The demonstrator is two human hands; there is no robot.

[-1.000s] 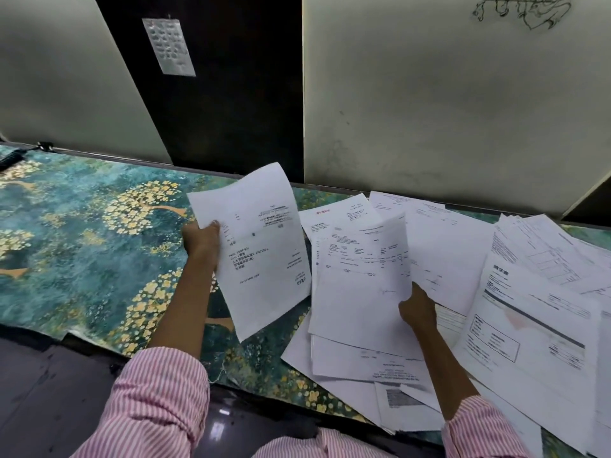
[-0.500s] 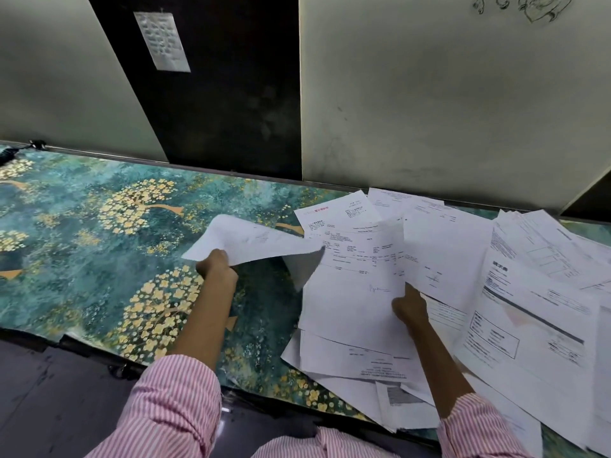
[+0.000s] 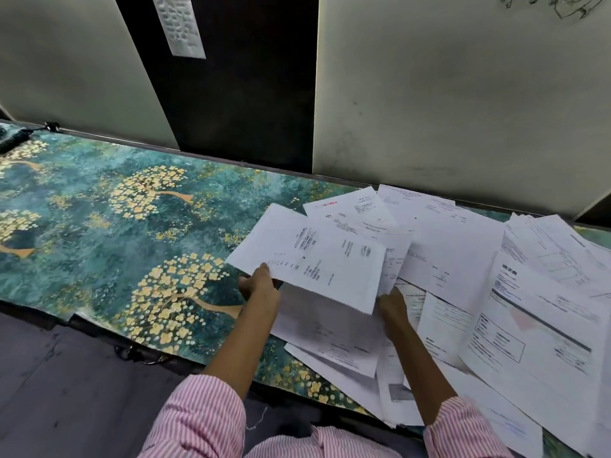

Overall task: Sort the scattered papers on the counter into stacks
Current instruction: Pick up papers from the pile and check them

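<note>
— Teal covering with golden blossom trees runs across the counter (image 3: pixel 99 226). Behind it stand pale wall panels (image 3: pixel 463 94) with a dark panel (image 3: pixel 248 94) between them. See the small notice (image 3: pixel 182 26) stuck on the dark one?

— Yes, though its print is too small to read. Where are the papers?

— Scattered papers (image 3: pixel 479 246) cover the right part of the counter. They overlap at all angles from the far edge to the near edge, and a few hang over the near edge. A large form with a dark bar (image 3: pixel 542 328) lies on top at the right.

— And the hands?

— The left hand (image 3: pixel 261 287) pinches a printed sheet (image 3: pixel 314 259) at its near left edge, thumb on top. That sheet is lifted above the left end of the pile, print side up and blurred.

— What about the other one?

— The right hand (image 3: pixel 391 304) sits at the sheet's near right corner, knuckles up, fingertips hidden under the paper. I cannot tell whether it grasps anything.

— Clothing?

— Pink-and-white striped sleeves (image 3: pixel 198 421) on both arms.

— Anything else worth noting?

— A dark object (image 3: pixel 13 138) lies at the far left corner of the counter, too cropped to identify. A scribbled drawing (image 3: pixel 555 4) marks the pale panel at the far right.
</note>
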